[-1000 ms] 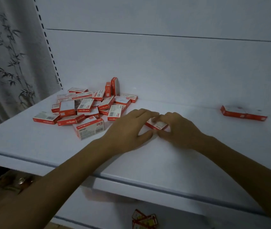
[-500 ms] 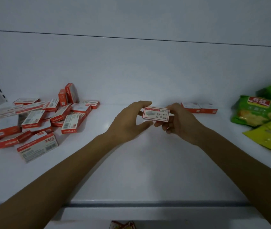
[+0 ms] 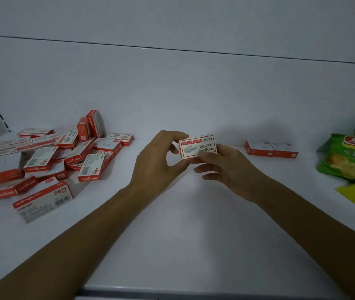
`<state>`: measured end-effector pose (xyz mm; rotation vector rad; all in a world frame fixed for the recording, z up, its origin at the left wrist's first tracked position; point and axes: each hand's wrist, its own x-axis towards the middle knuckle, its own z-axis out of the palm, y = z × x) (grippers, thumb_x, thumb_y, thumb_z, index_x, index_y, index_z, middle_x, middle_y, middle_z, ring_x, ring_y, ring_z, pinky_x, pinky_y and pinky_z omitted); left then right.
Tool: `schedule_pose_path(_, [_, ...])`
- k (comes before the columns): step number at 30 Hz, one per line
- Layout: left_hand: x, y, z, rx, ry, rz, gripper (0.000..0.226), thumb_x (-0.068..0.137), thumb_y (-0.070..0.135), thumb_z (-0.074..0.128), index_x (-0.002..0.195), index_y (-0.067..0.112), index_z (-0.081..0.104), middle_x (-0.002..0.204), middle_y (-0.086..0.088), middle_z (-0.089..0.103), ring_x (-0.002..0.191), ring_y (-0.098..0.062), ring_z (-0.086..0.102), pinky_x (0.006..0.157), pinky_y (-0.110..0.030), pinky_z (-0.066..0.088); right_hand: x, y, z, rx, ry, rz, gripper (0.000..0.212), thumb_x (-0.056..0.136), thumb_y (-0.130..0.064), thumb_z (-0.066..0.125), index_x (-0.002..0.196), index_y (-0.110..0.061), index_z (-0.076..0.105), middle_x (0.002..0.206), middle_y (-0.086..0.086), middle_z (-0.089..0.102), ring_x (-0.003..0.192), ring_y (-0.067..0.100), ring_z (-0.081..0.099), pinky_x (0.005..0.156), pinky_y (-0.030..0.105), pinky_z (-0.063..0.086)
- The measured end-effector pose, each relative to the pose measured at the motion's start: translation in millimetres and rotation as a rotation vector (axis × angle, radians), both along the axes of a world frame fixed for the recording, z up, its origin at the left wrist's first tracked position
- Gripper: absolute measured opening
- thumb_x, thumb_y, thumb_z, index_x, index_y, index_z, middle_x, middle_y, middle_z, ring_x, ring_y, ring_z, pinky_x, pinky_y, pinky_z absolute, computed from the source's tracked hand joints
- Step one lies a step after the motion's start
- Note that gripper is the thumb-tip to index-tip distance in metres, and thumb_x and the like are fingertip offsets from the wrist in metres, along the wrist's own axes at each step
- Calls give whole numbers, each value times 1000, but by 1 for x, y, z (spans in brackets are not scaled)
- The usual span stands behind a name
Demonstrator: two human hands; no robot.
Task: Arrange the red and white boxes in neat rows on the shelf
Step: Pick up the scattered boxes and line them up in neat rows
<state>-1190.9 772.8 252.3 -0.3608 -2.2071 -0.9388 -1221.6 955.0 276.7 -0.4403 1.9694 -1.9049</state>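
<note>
Change: a second ago the box (image 3: pixel 197 146) lies flat on the shelf (image 3: pixel 183 234) under both your hands. Now you hold it lifted clear of the shelf, with its printed face turned toward you and the print upside down.

Hands: both are together on this one box. Your left hand (image 3: pixel 155 163) pinches its left end. Your right hand (image 3: pixel 228 169) grips its right lower edge, thumb on the face.

Position: the box is in the air, left of the pair of boxes (image 3: pixel 271 148) that lie flat, end to end, against the back wall. The loose pile (image 3: pixel 42 161) sits well left of the pair, with some boxes on end. Snack bags (image 3: pixel 347 159) lie right of the pair, apart from it.

Meaning (judgement): pickup is done, placing is not. The box probably goes flat just left of the pair, turned to match. Most of the task remains.

Containers: the shelf holds everything. Every box looks closed, so the contents cannot be seen.
</note>
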Motion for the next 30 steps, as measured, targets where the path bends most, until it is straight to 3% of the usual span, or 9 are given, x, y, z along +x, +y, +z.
schedule_pose_path(4, [-2, -6, 1, -16, 33, 28, 47, 74, 42, 67, 115, 21, 56, 108, 13, 58, 82, 4, 53, 69, -10, 45, 0, -14, -1, -214, -84, -17, 29, 89, -20, 57, 117, -12, 58, 106, 7, 70, 96, 22, 67, 81, 33, 53])
schedule_pose_path(8, [0, -5, -4, -75, 29, -36, 52, 79, 46, 63, 127, 28, 50, 110, 19, 54, 86, -2, 55, 73, -21, 52, -7, -22, 9, -385, -116, -122, 17, 90, -19, 55, 104, -11, 60, 92, 6, 69, 85, 18, 66, 74, 31, 52])
schedule_pose_path(11, [3, -1, -7, -166, 13, -93, 58, 84, 44, 59, 138, 28, 41, 113, 11, 59, 89, -1, 54, 76, -19, 50, -15, -22, 15, -311, -71, -171, 16, 91, -25, 54, 103, -16, 60, 87, 2, 64, 80, 14, 61, 68, 28, 47])
schedule_pose_path(15, [3, 2, -5, -205, 41, -76, 57, 85, 47, 52, 138, 27, 41, 115, 9, 60, 93, 0, 52, 76, -16, 47, -20, -16, 17, -135, 42, -139, 26, 93, -29, 51, 114, -16, 60, 90, 1, 61, 77, 13, 57, 62, 26, 45])
schedule_pose_path(18, [1, 1, -3, -92, 72, -32, 62, 84, 45, 55, 139, 25, 35, 126, 3, 53, 101, -4, 53, 79, -20, 49, -21, -10, 19, 96, 318, -121, 24, 91, -30, 55, 112, -21, 64, 87, 1, 65, 68, 11, 56, 53, 24, 46])
schedule_pose_path(23, [-3, -1, -1, -84, 56, -5, 66, 83, 42, 62, 140, 20, 37, 139, -1, 43, 118, -18, 50, 92, -35, 49, -20, -3, 25, 229, 470, -8, 20, 90, -27, 57, 109, -29, 64, 83, -12, 67, 63, 5, 57, 49, 23, 46])
schedule_pose_path(27, [-1, -4, 0, -107, 40, -5, 57, 82, 46, 60, 132, 22, 49, 122, 4, 59, 98, -2, 55, 81, -28, 51, -14, -6, 24, 287, 542, 63, 24, 88, -24, 60, 112, -22, 62, 87, -13, 66, 64, -1, 59, 48, 15, 44])
schedule_pose_path(30, [1, -5, 0, -82, 3, 74, 53, 77, 47, 63, 123, 23, 56, 116, 7, 63, 90, -1, 56, 73, -19, 48, -9, -3, 21, 361, 634, 49, 49, 76, -36, 69, 120, -24, 52, 99, -12, 61, 79, 1, 61, 57, 9, 46])
